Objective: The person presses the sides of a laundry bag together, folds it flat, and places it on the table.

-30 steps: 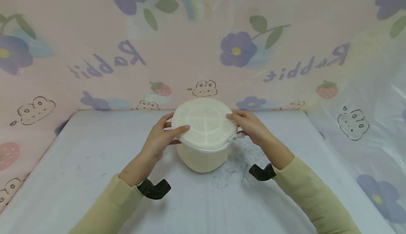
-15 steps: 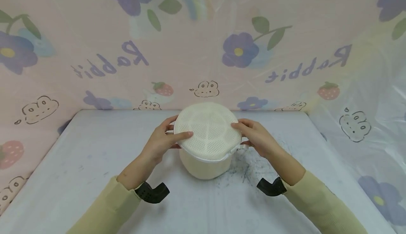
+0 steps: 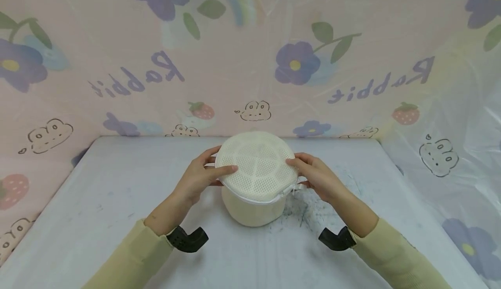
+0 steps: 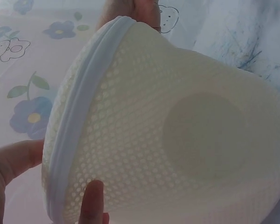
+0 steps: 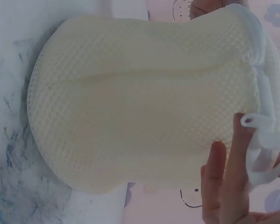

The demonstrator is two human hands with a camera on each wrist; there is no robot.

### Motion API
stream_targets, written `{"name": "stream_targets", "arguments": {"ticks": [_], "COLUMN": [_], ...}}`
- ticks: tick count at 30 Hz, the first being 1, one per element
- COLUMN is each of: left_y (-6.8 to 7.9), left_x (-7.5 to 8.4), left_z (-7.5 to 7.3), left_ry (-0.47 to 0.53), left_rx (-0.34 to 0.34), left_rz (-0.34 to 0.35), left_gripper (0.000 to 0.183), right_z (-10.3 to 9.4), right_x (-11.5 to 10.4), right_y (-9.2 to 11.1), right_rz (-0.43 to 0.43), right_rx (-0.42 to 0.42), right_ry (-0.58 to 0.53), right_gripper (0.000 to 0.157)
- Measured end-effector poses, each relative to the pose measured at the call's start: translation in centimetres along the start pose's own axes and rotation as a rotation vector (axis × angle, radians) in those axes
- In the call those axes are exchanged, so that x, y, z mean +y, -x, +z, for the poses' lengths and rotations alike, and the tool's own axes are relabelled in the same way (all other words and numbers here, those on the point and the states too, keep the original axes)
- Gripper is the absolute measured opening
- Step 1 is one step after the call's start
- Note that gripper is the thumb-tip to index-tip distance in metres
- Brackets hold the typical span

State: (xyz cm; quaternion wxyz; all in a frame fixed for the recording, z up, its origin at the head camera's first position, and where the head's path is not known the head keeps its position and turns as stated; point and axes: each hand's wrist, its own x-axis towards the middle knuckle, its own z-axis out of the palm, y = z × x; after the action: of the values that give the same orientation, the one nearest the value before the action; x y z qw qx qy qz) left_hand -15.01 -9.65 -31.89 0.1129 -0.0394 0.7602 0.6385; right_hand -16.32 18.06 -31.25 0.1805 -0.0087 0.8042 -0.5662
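A cream mesh laundry bag (image 3: pixel 256 167), round-topped with a white zipper (image 4: pixel 79 112) about its upper rim, stands upright in the middle of the table. My left hand (image 3: pixel 197 175) grips the rim at its left side, thumb over the mesh top and fingers against the wall below. On the opposite side, my right hand (image 3: pixel 318 176) holds the rim the same way, its thumb on top. In the right wrist view, a white zipper pull (image 5: pixel 266 154) hangs by the right fingers. The bag's inside is hidden, though a paler disc shows through its wall in the left wrist view.
The white table (image 3: pixel 137 184) has dark smudges (image 3: pixel 307 210) to the right of the bag. Behind and beside it hangs a pink printed curtain (image 3: pixel 235 62). Black curved pieces (image 3: pixel 188 239) stick out from both sleeve cuffs.
The bag has come slightly nearer to me, with both hands moving along on its rim. Their hold looks the same. The head view has shifted a little.
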Motion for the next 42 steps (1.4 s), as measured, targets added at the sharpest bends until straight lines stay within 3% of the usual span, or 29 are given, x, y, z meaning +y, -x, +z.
{"name": "stream_targets", "arguments": {"ticks": [24,42], "left_y": [-0.5,-1.8], "left_x": [-1.6,-2.6], "left_z": [1.5,2.3], "left_ry": [0.053,0.055], "left_rx": [0.144,0.194], "left_rz": [0.006,-0.005], "left_gripper": [0.062,0.045], "right_z": [-0.4,-0.1], "right_x": [1.4,3.7], "right_y": [-0.2,0.0], "right_rz": [-0.011,0.016], "right_rx": [-0.045,-0.085], "right_ry": [-0.045,-0.146], "right_gripper": [0.063,0.063]}}
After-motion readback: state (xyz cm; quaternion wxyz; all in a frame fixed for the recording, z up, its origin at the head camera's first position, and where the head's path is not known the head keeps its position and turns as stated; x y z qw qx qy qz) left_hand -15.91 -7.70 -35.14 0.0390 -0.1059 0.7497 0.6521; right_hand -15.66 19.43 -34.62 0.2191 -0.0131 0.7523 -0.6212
